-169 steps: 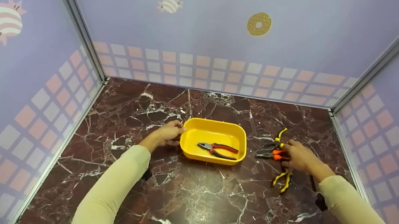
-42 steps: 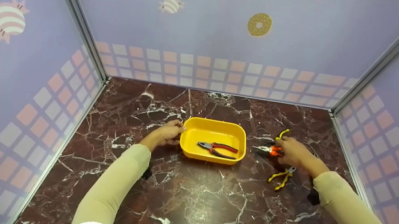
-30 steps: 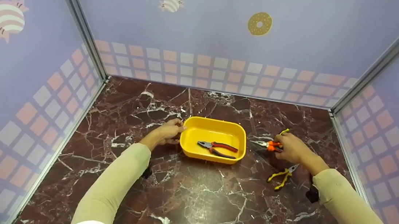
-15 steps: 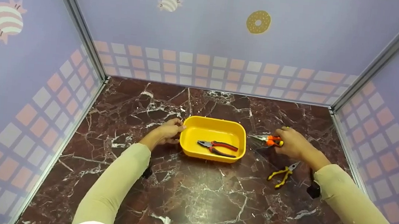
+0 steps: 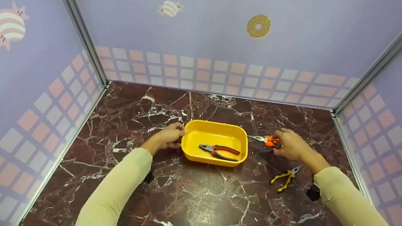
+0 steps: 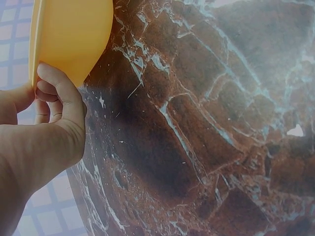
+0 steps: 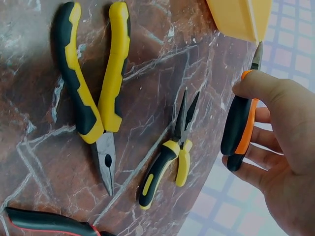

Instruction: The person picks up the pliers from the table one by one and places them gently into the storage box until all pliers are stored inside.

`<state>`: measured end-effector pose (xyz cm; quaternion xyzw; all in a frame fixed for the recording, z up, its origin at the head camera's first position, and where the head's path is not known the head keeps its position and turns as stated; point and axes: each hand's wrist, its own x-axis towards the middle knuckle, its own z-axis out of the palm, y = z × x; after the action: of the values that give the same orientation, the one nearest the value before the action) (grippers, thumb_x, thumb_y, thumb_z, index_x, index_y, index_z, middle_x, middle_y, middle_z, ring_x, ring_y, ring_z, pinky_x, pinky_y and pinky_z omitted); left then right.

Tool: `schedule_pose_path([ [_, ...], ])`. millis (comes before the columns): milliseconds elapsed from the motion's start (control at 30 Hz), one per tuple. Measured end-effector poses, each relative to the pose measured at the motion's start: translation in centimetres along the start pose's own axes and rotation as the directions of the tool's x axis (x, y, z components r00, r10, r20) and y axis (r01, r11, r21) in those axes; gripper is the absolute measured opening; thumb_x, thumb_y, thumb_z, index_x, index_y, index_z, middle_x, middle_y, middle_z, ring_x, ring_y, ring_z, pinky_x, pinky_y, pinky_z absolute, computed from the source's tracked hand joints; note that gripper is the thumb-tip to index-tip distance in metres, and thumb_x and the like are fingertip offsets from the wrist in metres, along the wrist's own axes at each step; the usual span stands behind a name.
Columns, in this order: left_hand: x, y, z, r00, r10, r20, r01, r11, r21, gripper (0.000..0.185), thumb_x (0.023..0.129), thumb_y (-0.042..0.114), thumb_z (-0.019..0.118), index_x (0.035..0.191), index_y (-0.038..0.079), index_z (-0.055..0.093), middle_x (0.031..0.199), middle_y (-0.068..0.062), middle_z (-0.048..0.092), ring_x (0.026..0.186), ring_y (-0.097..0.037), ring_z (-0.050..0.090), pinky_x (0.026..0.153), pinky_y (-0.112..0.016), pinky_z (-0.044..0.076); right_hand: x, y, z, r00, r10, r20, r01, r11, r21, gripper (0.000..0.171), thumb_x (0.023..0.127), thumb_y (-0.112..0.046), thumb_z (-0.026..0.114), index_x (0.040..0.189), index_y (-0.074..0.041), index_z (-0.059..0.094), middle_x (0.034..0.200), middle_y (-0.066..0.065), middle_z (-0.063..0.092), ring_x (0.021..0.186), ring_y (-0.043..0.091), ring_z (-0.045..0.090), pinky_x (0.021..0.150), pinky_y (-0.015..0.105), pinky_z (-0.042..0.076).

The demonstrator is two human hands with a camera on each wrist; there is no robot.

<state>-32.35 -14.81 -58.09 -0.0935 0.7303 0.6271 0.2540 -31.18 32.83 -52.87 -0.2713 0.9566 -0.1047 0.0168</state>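
Head view: yellow tray [image 5: 243,139] sits mid-table on dark red marble table [image 5: 192,200]. One pair of red-handled pliers [image 5: 218,152] lies inside it. Left hand [image 5: 167,136] grips the tray's left rim, fingers curled over the edge. Right hand [image 5: 291,146] holds orange-handled pliers [image 5: 267,141] lifted just right of the tray, metal tip pointing at the tray's right rim, fingers wrapped round the handles. One pair of yellow-handled pliers [image 5: 284,177] lies on the marble near the right wrist, apart from the tray. Pliers counted here: three. No readable writing or brand; walls show only donut and striped-candy prints.

Left wrist view: left hand [image 6: 42,132] with fingers curled round the tray [image 6: 74,34] wall, thumb on the other side of the rim. Tray rests on the marble [image 6: 206,123]. One tray, no labels.

Right wrist view: right hand [image 7: 280,147] pinches and wraps the orange-handled pliers [image 7: 238,128], tip up toward the tray corner [image 7: 241,17], not touching it. On the marble: one large yellow-handled pair [image 7: 93,93], handles spread; one small yellow-handled pair with thin pointed nose [image 7: 170,160] just beside it; a red-and-black handle [image 7: 49,223] at the bottom edge, mostly cut off. Four tools here. No brand text legible.
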Motion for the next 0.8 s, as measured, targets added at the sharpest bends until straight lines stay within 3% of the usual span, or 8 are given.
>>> schedule_pose_path([
  [267,0.0,0.3,0.0,1.0,0.0,0.016,0.0,1.0,-0.026,0.014,0.111,0.021,0.057,0.119,0.012,0.05,0.101,-0.007,0.059,0.082,-0.016,0.062,0.065,-0.027,0.056,1.0,-0.8,0.1,1.0,-0.001,-0.013,0.001,1.0,0.003,0.044,0.08,-0.018,0.088,0.116,-0.002,0.069,0.109,0.017,0.066,0.092,0.034,0.064,0.082,0.055,0.055],
  [600,-0.1,0.2,-0.2,1.0,-0.009,0.016,0.009,1.0,-0.018,0.015,0.111,0.023,0.057,0.121,0.012,0.052,0.101,-0.007,0.058,0.08,-0.016,0.063,0.065,-0.027,0.057,2.0,-2.0,0.7,1.0,-0.001,-0.009,0.002,0.995,0.098,0.042,0.082,-0.018,0.088,0.117,-0.003,0.071,0.111,0.016,0.068,0.094,0.033,0.065,0.083,0.052,0.056],
  [800,-0.2,0.0,-0.3,0.999,0.004,0.039,-0.003,1.0,-0.024,0.015,0.111,0.022,0.056,0.12,0.011,0.051,0.099,-0.008,0.06,0.079,-0.017,0.063,0.064,-0.027,0.056,2.5,-2.9,0.9,0.999,-0.035,-0.029,0.037,0.996,0.079,0.043,0.08,-0.018,0.087,0.116,-0.002,0.071,0.11,0.016,0.068,0.093,0.033,0.064,0.08,0.05,0.056],
])
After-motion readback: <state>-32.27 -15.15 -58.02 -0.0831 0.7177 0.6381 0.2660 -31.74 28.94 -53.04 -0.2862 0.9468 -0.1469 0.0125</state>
